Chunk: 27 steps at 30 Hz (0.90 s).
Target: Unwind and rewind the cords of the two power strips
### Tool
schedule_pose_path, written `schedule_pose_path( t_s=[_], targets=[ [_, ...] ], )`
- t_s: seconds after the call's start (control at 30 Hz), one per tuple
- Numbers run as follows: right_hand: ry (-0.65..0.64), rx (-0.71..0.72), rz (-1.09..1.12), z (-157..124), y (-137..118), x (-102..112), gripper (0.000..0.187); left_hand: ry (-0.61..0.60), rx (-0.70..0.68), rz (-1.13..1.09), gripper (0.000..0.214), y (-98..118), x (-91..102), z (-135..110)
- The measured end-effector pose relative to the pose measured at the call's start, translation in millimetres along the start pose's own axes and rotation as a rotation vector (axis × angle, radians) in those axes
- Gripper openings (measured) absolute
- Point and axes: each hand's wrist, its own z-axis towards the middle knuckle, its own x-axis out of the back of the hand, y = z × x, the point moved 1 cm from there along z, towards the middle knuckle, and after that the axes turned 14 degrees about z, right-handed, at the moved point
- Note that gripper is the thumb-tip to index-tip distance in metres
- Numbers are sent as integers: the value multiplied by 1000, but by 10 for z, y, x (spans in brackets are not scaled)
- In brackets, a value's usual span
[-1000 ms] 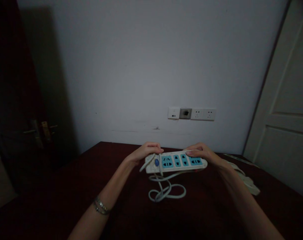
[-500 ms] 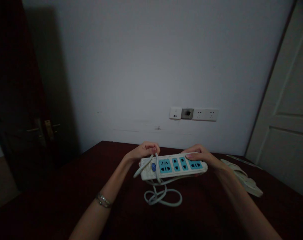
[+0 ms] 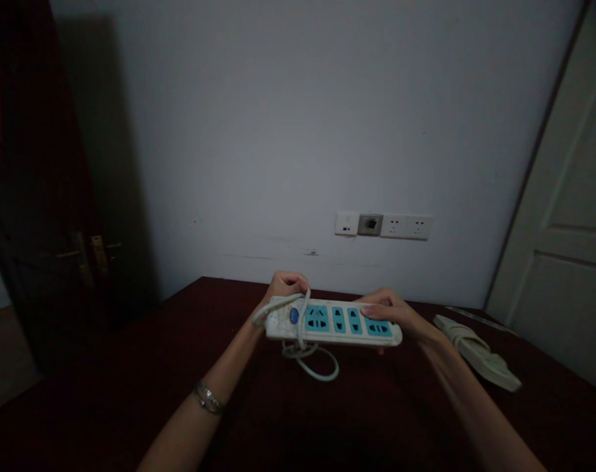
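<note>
A white power strip (image 3: 332, 322) with blue sockets is held above a dark red table (image 3: 130, 367). My right hand (image 3: 389, 308) is closed on its right end, thumb lying across the sockets. At the strip's left end my left hand (image 3: 285, 285) pinches the white cord (image 3: 303, 308), which loops once over the strip beside the blue switch. A short loop of the same cord hangs beneath the strip, near the table top.
A second pale power strip (image 3: 477, 354) lies on the table to the right. Wall sockets (image 3: 383, 225) sit on the wall behind. A dark door (image 3: 42, 196) stands at the left, and a white door (image 3: 568, 216) at the right.
The hanging cord has shortened as my left hand drew it round the strip's left end. The strip has shifted slightly left, and the coil no longer lies spread on the table.
</note>
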Motion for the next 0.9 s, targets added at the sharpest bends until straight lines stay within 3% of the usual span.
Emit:
schedule_pose_path(
  t_s=[0.2,0.37,0.5,0.6,0.7,0.9],
  targets=[
    [-57,5,-134,-93,-111,-14,43,86,100,-108,47,-20,-183,-54],
    [-102,10,-213,-71,-123,-31,44,28,196,-272,42,107,-247,-111],
    [-159,-26,-257,-17,-98,-162,49,33,268,-432,48,106,-266,-67],
    [-102,-29,-355,-1,-89,-271,44,68,402,-579,58,28,-287,7],
    [-22,-20,-410,4,-74,-332,41,71,462,-580,59,-8,-273,51],
    [14,49,-308,41,-60,-388,43,31,382,-527,45,-9,-211,-32]
  ],
)
